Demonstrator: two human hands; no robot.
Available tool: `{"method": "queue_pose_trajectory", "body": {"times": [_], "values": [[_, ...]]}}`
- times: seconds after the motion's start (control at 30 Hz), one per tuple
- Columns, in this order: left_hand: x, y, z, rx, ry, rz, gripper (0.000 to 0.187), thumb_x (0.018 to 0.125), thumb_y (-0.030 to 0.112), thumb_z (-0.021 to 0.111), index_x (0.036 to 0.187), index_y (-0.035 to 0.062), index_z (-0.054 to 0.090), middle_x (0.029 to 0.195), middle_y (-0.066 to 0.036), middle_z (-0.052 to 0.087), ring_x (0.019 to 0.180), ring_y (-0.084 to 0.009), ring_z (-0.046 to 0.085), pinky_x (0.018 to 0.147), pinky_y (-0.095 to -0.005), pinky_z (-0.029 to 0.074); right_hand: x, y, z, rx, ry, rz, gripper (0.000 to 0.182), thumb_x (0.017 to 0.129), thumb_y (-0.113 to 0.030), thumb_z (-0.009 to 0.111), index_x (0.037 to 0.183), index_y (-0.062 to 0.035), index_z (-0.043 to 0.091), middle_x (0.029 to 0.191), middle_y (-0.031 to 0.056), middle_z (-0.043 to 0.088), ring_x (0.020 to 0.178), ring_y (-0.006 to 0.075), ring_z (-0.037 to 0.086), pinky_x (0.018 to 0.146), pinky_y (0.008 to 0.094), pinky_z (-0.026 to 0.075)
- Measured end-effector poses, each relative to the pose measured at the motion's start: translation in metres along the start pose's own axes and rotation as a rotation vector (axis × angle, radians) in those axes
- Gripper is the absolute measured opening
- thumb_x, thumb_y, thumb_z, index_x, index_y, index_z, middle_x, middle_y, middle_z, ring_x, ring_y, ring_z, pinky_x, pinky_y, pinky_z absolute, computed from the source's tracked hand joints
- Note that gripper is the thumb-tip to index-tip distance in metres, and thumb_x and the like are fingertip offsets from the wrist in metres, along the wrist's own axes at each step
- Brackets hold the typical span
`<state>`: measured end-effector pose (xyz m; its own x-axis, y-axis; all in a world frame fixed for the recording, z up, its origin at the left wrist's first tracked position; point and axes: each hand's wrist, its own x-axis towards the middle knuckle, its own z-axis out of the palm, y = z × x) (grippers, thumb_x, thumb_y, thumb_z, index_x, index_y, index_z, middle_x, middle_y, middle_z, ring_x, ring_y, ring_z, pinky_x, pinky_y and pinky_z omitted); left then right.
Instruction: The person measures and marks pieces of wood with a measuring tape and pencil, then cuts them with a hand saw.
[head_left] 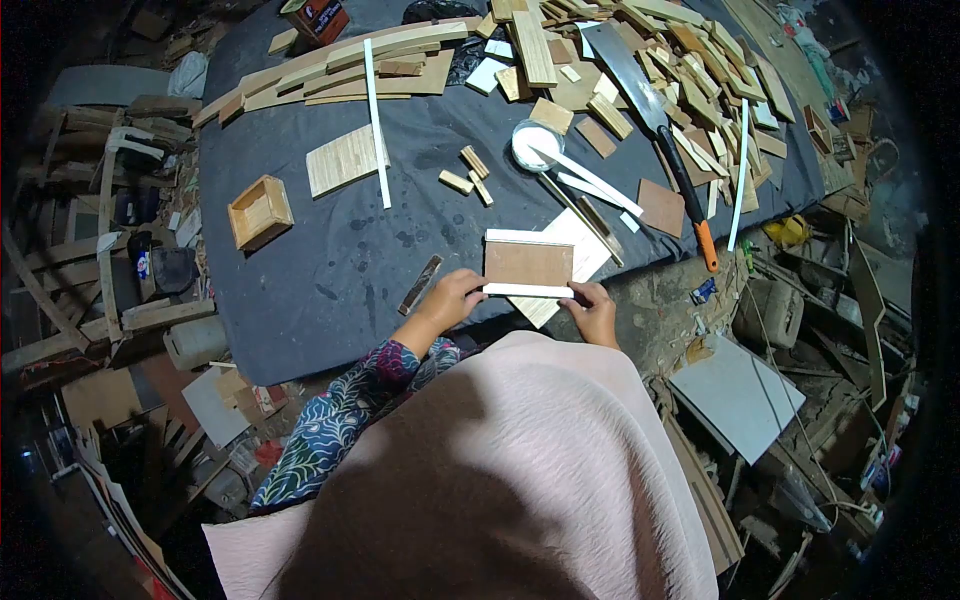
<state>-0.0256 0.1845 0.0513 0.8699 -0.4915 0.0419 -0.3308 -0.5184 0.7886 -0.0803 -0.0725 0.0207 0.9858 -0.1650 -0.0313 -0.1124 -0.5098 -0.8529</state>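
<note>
A white-edged strip (528, 291) lies along the near edge of a brown rectangular panel (528, 265). My left hand (449, 300) pinches the strip's left end, and my right hand (594, 312) pinches its right end. Another pale strip (529, 237) runs along the panel's far edge. Beneath and beside the panel is a light wooden board (590, 245). A dark narrow bar (420, 285) lies just left of my left hand. Beyond the panel stands a round tub of white paste (537, 146) with a pale stick in it.
A handsaw (690, 195) with an orange-tipped handle lies at the right, beside piled wood offcuts (700, 80). A small wooden box (261, 213) sits at the left on the dark cloth (300, 310). Several short blocks (456, 182) lie near the middle.
</note>
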Motion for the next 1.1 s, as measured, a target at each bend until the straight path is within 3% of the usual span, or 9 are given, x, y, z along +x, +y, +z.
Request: {"method": "queue_pose_trajectory", "body": {"times": [0.23,0.3,0.37,0.43,0.5,0.77,0.83,0.93,1.1], "values": [[-0.002,-0.004,0.005,-0.003,0.041,0.010,0.017,0.067,0.006,0.061,0.083,0.0014,0.057,0.079,-0.013,0.055,0.073,-0.0295,0.054,0.064,-0.0334,0.044,0.001,-0.002,0.000,-0.010,-0.013,0.006,0.028,0.062,-0.003,0.067,0.090,0.0000,0.061,0.077,0.0114,0.057,0.067,0.0180,0.056,0.059,0.0258,0.045],[-0.001,-0.001,0.001,-0.014,-0.052,-0.071,0.023,0.068,0.012,0.064,0.088,0.0012,0.057,0.080,-0.013,0.055,0.070,-0.0270,0.055,0.064,-0.0314,0.045,0.003,-0.011,-0.006,-0.013,-0.034,0.009,0.029,0.062,-0.004,0.067,0.090,-0.0003,0.061,0.077,0.0120,0.057,0.067,0.0193,0.056,0.060,0.0267,0.045],[0.003,0.004,-0.005,-0.004,0.018,-0.037,0.027,0.067,0.013,0.065,0.089,0.0012,0.057,0.081,-0.012,0.055,0.070,-0.0258,0.055,0.064,-0.0308,0.045,0.007,-0.013,-0.010,-0.016,-0.054,0.009,0.029,0.062,-0.005,0.067,0.090,-0.0006,0.060,0.077,0.0125,0.056,0.067,0.0207,0.055,0.062,0.0276,0.045],[0.008,0.008,-0.012,0.007,0.086,-0.005,0.030,0.065,0.015,0.066,0.090,0.0012,0.056,0.082,-0.012,0.054,0.070,-0.0246,0.055,0.064,-0.0302,0.045,0.014,-0.006,-0.012,0.055,0.033,-0.002,0.028,0.064,-0.006,0.067,0.090,-0.0007,0.060,0.076,0.0107,0.056,0.064,0.0165,0.054,0.060,0.0259,0.044],[0.017,0.007,-0.017,-0.019,0.004,-0.034,0.034,0.063,0.016,0.068,0.092,0.0015,0.055,0.086,-0.012,0.053,0.071,-0.0232,0.054,0.065,-0.0291,0.046,0.025,-0.004,-0.011,0.142,0.093,0.103,0.026,0.065,-0.006,0.067,0.089,-0.0004,0.061,0.075,0.0094,0.056,0.062,0.0133,0.052,0.058,0.0249,0.044],[0.026,0.014,-0.007,0.224,-0.163,0.065,0.039,0.061,0.022,0.069,0.095,0.0070,0.057,0.099,-0.009,0.053,0.092,-0.0255,0.050,0.077,-0.0335,0.043,0.033,-0.004,-0.008,-0.038,-0.111,0.016,0.029,0.059,-0.006,0.069,0.087,0.0004,0.061,0.075,0.0125,0.056,0.063,0.0198,0.055,0.058,0.0287,0.044],[0.024,0.014,-0.003,0.233,-0.219,0.009,0.038,0.062,0.020,0.068,0.096,0.0073,0.057,0.098,-0.008,0.053,0.095,-0.0244,0.049,0.078,-0.0332,0.042,0.029,-0.013,-0.011,-0.105,-0.127,-0.023,0.029,0.059,-0.004,0.068,0.088,-0.0005,0.061,0.073,0.0121,0.055,0.063,0.0208,0.055,0.058,0.0287,0.044],[0.020,0.007,0.003,0.202,-0.113,0.076,0.035,0.061,0.017,0.067,0.092,0.0077,0.056,0.091,-0.006,0.051,0.089,-0.0257,0.048,0.075,-0.0342,0.042,0.025,-0.015,-0.011,-0.055,-0.136,0.002,0.027,0.060,-0.003,0.066,0.087,-0.0020,0.062,0.072,0.0115,0.054,0.063,0.0205,0.054,0.057,0.0277,0.044],[0.020,0.011,0.002,0.193,-0.100,0.076,0.022,0.063,0.013,0.065,0.081,0.0050,0.056,0.085,-0.008,0.052,0.084,-0.0263,0.049,0.072,-0.0342,0.041,0.024,-0.018,-0.017,0.026,-0.131,-0.086,0.012,0.062,0.001,0.063,0.074,-0.0005,0.061,0.072,0.0106,0.054,0.064,0.0199,0.055,0.057,0.0266,0.044]]}}
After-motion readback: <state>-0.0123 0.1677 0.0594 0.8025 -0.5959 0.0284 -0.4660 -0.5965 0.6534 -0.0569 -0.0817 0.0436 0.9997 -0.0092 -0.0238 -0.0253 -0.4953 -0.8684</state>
